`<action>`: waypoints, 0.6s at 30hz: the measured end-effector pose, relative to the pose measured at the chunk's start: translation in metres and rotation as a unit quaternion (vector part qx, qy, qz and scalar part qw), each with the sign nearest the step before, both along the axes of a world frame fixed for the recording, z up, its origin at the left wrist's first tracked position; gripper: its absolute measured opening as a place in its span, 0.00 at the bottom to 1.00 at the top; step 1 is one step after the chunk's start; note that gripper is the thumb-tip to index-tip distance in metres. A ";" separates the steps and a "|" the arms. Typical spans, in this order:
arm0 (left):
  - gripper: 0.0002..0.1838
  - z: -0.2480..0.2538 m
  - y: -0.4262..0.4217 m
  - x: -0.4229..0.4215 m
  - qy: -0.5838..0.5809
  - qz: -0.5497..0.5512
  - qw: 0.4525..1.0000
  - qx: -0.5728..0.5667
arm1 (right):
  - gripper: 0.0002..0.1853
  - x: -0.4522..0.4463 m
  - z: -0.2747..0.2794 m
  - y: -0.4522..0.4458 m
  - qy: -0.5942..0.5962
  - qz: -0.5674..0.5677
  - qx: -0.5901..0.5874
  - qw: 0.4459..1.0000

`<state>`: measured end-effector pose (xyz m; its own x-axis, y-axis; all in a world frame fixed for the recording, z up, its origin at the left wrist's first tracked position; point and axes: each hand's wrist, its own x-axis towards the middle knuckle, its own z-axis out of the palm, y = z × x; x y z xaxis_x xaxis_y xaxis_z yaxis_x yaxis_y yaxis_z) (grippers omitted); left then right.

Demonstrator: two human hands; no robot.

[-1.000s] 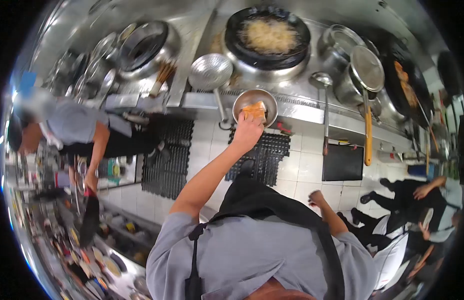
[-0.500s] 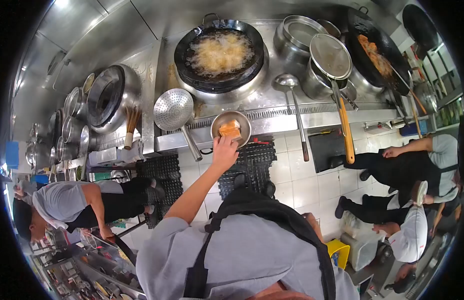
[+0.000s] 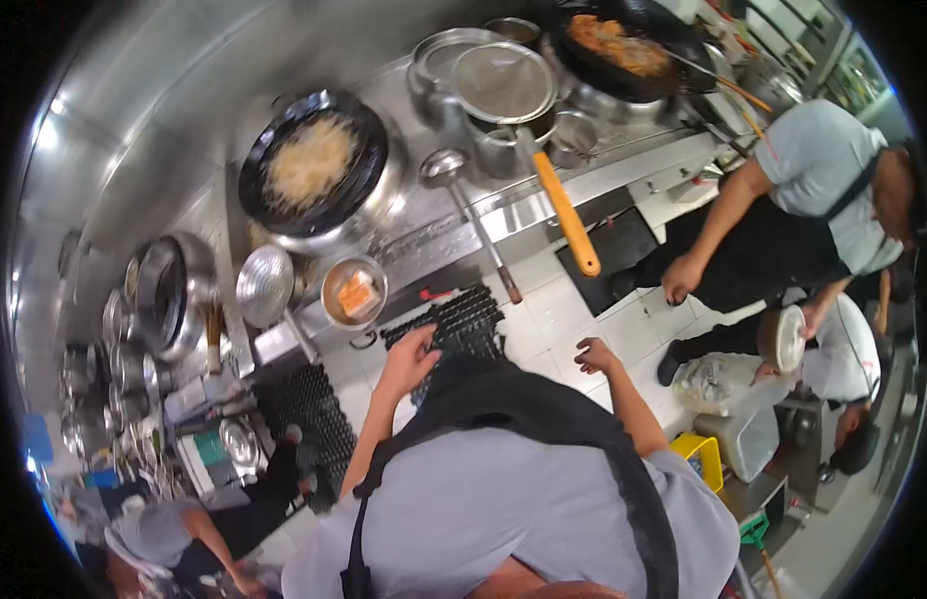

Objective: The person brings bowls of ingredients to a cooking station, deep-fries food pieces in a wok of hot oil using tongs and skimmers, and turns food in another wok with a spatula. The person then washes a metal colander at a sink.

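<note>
An orange-and-white, roughly rectangular block (image 3: 358,296) sits inside a small round silver metal bowl (image 3: 330,292); the bowl rests at the near edge of a long stainless-steel counter (image 3: 415,222); the person's left hand (image 3: 411,357) hangs near the bowl, to its right and nearer the body, apart from it, fingers loosely parted and bent, with hold of nothing; the right hand (image 3: 596,355) hangs well to the right of it, fingers half curled with a gap to the thumb, likewise gripping nothing; a silver perforated metal scoop (image 3: 265,286) lies just left of the bowl, its handle pointing nearer; beyond the bowl stands a round black metal wok (image 3: 252,190) of pale golden, frothing contents; to the right lie a long-handled silver metal ladle (image 3: 443,168) and a round mesh strainer with a yellow-brown handle (image 3: 503,85), the strainer across a pot; at the far right, a second black wok (image 3: 673,72) bears orange-brown food; at the right side, one person in grey and black stands near another, who holds a round pale container (image 3: 783,339)
</note>
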<state>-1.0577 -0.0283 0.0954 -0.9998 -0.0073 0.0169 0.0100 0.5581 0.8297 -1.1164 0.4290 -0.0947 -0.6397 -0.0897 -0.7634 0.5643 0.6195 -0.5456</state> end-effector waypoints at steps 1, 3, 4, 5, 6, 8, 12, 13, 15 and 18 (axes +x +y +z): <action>0.15 -0.004 0.003 -0.004 -0.032 -0.013 0.999 0.002 | 0.27 -0.007 0.001 -0.002 -0.030 0.045 0.011 0.998; 0.21 -0.039 -0.002 -0.016 -0.121 -0.049 0.991 0.019 | 0.24 -0.015 0.002 -0.014 -0.012 0.089 -0.012 0.996; 0.22 -0.068 -0.007 -0.022 -0.178 -0.070 0.981 0.037 | 0.23 -0.017 0.002 -0.022 0.000 0.101 -0.029 0.994; 0.21 -0.095 -0.011 -0.031 -0.234 -0.073 0.969 0.017 | 0.21 -0.017 0.001 -0.029 0.001 0.089 -0.053 0.995; 0.20 -0.122 -0.012 -0.038 -0.289 -0.078 0.954 -0.001 | 0.20 -0.015 -0.001 -0.036 0.003 0.074 -0.077 0.994; 0.17 -0.175 -0.003 -0.053 -0.169 -0.067 0.974 -0.135 | 0.16 -0.012 -0.001 -0.047 0.001 0.049 -0.089 0.995; 0.25 -0.233 0.016 -0.111 -0.103 -0.010 0.955 -0.278 | 0.16 0.014 -0.003 -0.040 -0.001 0.159 -0.028 0.987; 0.27 -0.250 0.018 -0.123 -0.127 -0.017 0.950 -0.283 | 0.17 0.021 -0.003 -0.033 -0.024 0.174 -0.007 0.984; 0.31 -0.282 0.015 -0.149 -0.171 -0.035 0.940 -0.292 | 0.18 0.035 -0.005 -0.016 -0.042 0.182 0.029 0.982; 0.33 -0.293 0.007 -0.168 -0.286 -0.094 0.927 -0.224 | 0.19 0.053 -0.009 0.018 -0.060 0.149 0.063 0.985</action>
<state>-1.2260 -0.0210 -0.1980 -0.8287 0.0476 -0.5577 -0.2281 0.8812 0.4142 -1.0634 0.4467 -0.1042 -0.5043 -0.1596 -0.8486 0.4024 0.8261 -0.3945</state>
